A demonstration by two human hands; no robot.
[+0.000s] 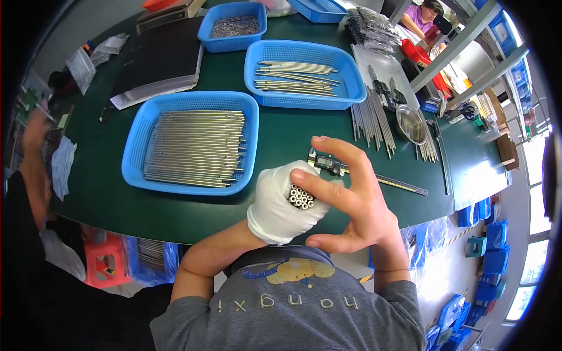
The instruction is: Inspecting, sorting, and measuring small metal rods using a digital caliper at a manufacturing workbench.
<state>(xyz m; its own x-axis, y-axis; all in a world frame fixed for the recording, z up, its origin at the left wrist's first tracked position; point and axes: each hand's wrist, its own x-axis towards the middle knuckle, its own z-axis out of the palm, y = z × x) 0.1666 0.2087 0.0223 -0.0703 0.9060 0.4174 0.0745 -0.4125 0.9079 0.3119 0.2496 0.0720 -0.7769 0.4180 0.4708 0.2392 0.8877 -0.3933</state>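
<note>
In my left hand (270,202), which wears a white glove, is a bundle of thin metal tubes (301,199). Their round hollow ends point up toward me. My bare right hand (364,207) has its fingers spread beside the bundle. One fingertip is at the bundle's upper edge, and I cannot tell whether it touches the tubes or the glove. Just beyond my hands lies a digital caliper (329,164), partly hidden by the right fingers. To the left, a blue plastic basket (132,146) holds a neat row of metal rods (196,146).
Farther back, another blue basket (355,88) holds loose rods (298,78). A smaller basket (204,32) contains small metal parts. A black binder (161,58) lies at left. More rods (372,123) and a metal bowl (411,124) are at right. People are at far right (418,17) and left.
</note>
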